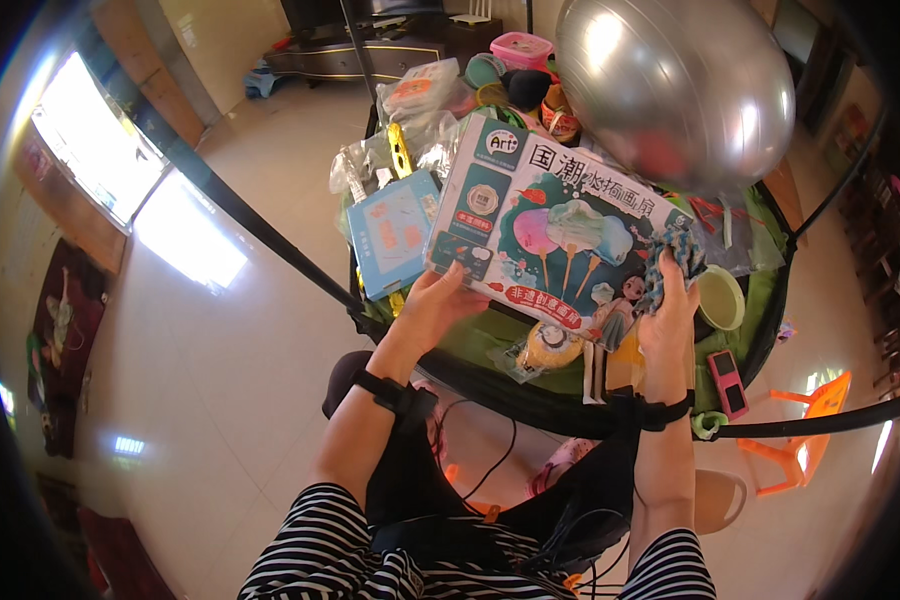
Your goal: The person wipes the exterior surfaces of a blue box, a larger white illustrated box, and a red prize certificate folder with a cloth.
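Note:
I hold up a flat, wide craft box (515, 262) printed with pictures of coloured fans and a cartoon girl, tilted down to the right. My left hand (444, 306) grips its lower left corner, with the thumb on the front. At the right end, my right hand (667, 318) is closed on a crumpled blue-grey cloth (676, 252) pressed against the box's edge. Below the box lie a yellow round item in clear wrap (551, 346) and a small tan box (625, 364). A blue box (394, 235) sits just left of it.
A black-rimmed green play surface (480, 345) holds a large silver balloon (680, 90), plastic bags (420, 95), a pink basket (521, 48), a pale green bowl (720, 298) and a pink rectangular item (728, 383). Black poles rise around it. An orange stool (815, 430) stands at right.

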Demonstrator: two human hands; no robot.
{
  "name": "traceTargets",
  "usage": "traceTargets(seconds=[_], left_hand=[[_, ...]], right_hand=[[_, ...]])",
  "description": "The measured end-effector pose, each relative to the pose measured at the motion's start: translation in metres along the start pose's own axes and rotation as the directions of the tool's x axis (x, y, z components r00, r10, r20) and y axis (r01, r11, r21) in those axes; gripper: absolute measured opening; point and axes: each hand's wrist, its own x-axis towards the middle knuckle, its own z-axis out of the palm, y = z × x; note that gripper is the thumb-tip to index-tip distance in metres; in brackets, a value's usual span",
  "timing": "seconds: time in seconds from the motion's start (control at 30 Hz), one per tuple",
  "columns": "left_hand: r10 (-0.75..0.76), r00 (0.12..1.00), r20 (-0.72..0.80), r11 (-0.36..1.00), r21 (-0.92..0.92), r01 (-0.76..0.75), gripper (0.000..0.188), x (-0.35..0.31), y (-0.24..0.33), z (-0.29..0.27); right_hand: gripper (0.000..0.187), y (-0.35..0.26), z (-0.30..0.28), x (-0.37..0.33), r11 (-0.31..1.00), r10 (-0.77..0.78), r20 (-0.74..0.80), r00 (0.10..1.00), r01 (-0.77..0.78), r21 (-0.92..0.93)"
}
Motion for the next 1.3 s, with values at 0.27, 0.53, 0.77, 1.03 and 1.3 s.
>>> traceTargets(seconds=[0.27,0.53,0.77,1.03,1.3], left_hand=[[0.065,0.997,-0.05,0.998,-0.005,-0.066,0.039,-0.001,-0.005,-0.001],[0.112,0.991,-0.069,0.993,-0.027,-0.114,0.039,0.001,-0.004,0.001],[-0.038,0.995,-0.089,0.997,-0.076,0.032,0.06,0.001,0.001,0.017],[0.033,0.963,0.268,0.938,-0.341,0.063,0.071,0.0,0.016,0.008],[0.075,0.989,0.127,0.974,-0.222,-0.046,0.057,-0.005,0.022,-0.001]], right_hand=[[0.037,-0.003,-0.006,0.006,0.976,0.124,0.103,0.987,-0.14,0.168],[0.035,-0.019,0.009,-0.006,0.998,0.019,0.172,0.985,-0.009,-0.056],[0.045,-0.014,0.041,-0.065,0.684,-0.47,0.396,0.789,0.609,-0.402],[0.044,0.007,0.046,-0.094,-0.048,-0.256,0.964,0.065,0.996,-0.079],[0.06,0.017,0.051,-0.112,0.385,-0.123,0.992,0.023,0.922,0.026]])
